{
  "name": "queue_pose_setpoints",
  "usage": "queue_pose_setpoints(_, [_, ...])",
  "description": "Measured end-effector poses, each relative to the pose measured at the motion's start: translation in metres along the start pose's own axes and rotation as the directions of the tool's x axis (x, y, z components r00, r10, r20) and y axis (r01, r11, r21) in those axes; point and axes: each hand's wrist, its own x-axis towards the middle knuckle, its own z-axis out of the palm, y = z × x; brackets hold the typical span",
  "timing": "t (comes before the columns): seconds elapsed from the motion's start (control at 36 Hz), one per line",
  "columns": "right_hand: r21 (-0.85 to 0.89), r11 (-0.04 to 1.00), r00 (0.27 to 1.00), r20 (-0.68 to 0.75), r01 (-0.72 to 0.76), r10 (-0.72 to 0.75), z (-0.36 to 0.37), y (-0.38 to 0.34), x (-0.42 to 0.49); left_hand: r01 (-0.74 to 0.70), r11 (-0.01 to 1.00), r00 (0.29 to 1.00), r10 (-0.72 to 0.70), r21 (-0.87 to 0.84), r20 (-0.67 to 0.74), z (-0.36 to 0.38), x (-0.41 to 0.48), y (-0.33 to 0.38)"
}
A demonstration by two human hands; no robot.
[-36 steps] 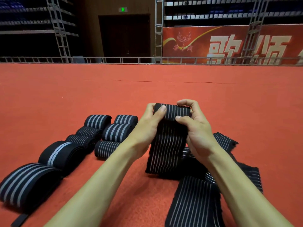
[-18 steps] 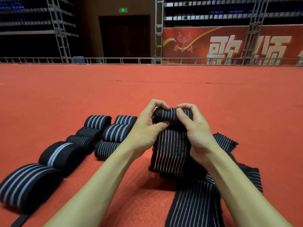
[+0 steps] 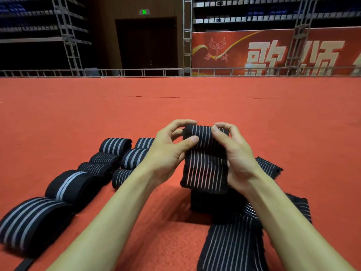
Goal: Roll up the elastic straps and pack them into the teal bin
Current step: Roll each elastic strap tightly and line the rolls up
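The left hand (image 3: 166, 153) and the right hand (image 3: 238, 157) each have a tight grip on the top of a black strap (image 3: 205, 167), pinching the small roll started there, while the rest hangs down and lies loose on the red floor (image 3: 175, 106). Done rolls (image 3: 115, 146) lie in rows just to the left, and I can see no teal bin. The strap is stretchy, so if a thumb slips the roll may spring open, and if one hand turns faster it may wind up crooked.
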Motion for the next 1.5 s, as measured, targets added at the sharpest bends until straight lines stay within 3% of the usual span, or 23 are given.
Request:
queue_pose_setpoints(0.11, [-0.051,0.999,0.999,-0.04,0.019,-0.021,-0.003,0.0,0.0,0.014,1.0,1.0,-0.014,-0.003,0.025,0.0,-0.002,0.001])
queue_pose_setpoints(0.28, [-0.084,0.994,0.997,-0.016,0.07,-0.071,-0.004,-0.002,0.0,0.223,0.974,0.975,-0.224,0.026,0.017,0.004,-0.001,0.0])
queue_pose_setpoints(0.56, [-0.081,0.997,0.999,-0.036,0.015,-0.018,-0.006,0.003,0.003,0.058,0.998,0.998,-0.059,-0.032,-0.023,-0.004,0.0,-0.001])
queue_pose_setpoints(0.81, [-0.14,0.985,0.993,-0.045,0.103,-0.11,-0.013,0.005,0.003,0.213,0.975,0.977,-0.214,-0.07,-0.006,-0.002,-0.001,0.001])
queue_pose_setpoints(1.0, [-0.147,0.989,0.999,-0.038,0.031,-0.037,-0.016,0.007,0.004,0.133,0.99,0.988,-0.135,-0.039,-0.07,-0.011,0.003,-0.005])
queue_pose_setpoints(1.28, [-0.408,0.913,0.999,-0.029,0.001,-0.014,-0.012,0.02,-0.018,0.193,0.979,0.972,-0.182,0.065,-0.145,-0.028,-0.026,-0.017])
queue_pose_setpoints(1.5, [-0.659,0.752,0.997,0.064,0.012,0.04,0.024,0.065,-0.053,0.291,0.93,0.942,-0.236,0.226,-0.239,-0.069,-0.1,-0.002])
